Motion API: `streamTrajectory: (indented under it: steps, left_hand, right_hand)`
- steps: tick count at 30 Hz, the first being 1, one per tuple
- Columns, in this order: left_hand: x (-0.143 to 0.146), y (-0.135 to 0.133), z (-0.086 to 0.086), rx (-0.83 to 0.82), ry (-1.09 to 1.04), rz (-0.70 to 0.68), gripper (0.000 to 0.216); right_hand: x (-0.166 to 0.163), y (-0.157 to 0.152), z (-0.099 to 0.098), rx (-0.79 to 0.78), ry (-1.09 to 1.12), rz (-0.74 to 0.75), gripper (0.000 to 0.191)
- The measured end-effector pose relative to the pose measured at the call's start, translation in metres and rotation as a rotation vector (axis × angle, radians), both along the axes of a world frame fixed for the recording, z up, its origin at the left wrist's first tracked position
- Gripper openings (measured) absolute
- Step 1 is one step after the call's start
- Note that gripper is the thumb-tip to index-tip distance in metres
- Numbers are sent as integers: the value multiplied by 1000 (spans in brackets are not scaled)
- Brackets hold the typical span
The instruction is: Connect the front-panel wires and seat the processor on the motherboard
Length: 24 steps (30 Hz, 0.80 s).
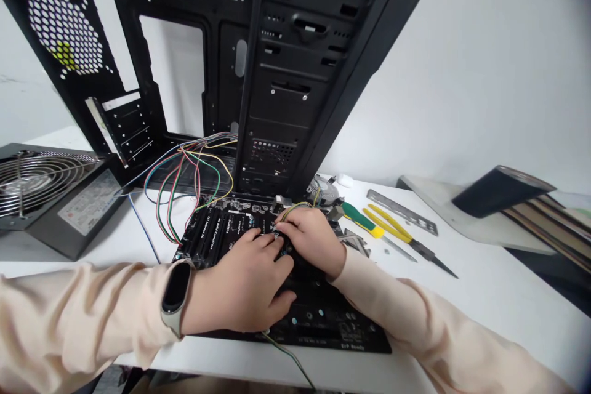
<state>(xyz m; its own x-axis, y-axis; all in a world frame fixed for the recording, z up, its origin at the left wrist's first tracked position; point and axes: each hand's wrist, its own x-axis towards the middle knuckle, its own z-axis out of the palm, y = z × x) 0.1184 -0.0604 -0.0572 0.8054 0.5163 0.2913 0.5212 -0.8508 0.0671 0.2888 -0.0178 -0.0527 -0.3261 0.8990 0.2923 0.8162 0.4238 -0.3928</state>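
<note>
A black motherboard (323,320) lies flat on the white table (484,283) in front of me. My left hand (244,283) rests on the board with its fingers curled and reaching toward the middle. My right hand (311,237) is pressed against it from the right, fingers bent and pinched around thin yellow-green wires (295,206) near the board's far edge. What the fingertips touch is hidden under both hands. A bundle of coloured wires (184,178) loops from the open black computer case (286,74) down to the board's left side. A dark band sits on my left wrist.
A power supply (50,197) with a round fan grille stands at the left. Right of the board lie a green-handled screwdriver (357,215), yellow-handled pliers (401,237) and a metal I/O plate (401,212). A small cooler fan (325,188) sits behind. Flat panels lean at far right.
</note>
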Motion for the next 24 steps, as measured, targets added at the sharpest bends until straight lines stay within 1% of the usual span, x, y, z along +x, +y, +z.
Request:
streamTrajectory:
  steps: [2, 5, 12, 17, 21, 24]
  left_hand:
    - [0, 0, 0, -6, 2, -1, 36]
    - [0, 0, 0, -18, 16, -2, 37]
    - [0, 0, 1, -19, 28, -5, 40]
    - [1, 1, 1, -47, 31, 0, 38]
    - [1, 0, 2, -46, 31, 3, 38]
    - [1, 0, 2, -45, 27, 7, 37]
  right_hand:
    - [0, 0, 0, -3, 19, -2, 18]
    - [0, -1, -1, 35, 25, 15, 16]
    - [2, -3, -6, 158, -106, 105, 13]
    - [-1, -5, 1, 208, -10, 91, 16]
    - [-4, -6, 4, 179, -22, 86, 14]
    - [-4, -5, 4, 182, 71, 105, 16]
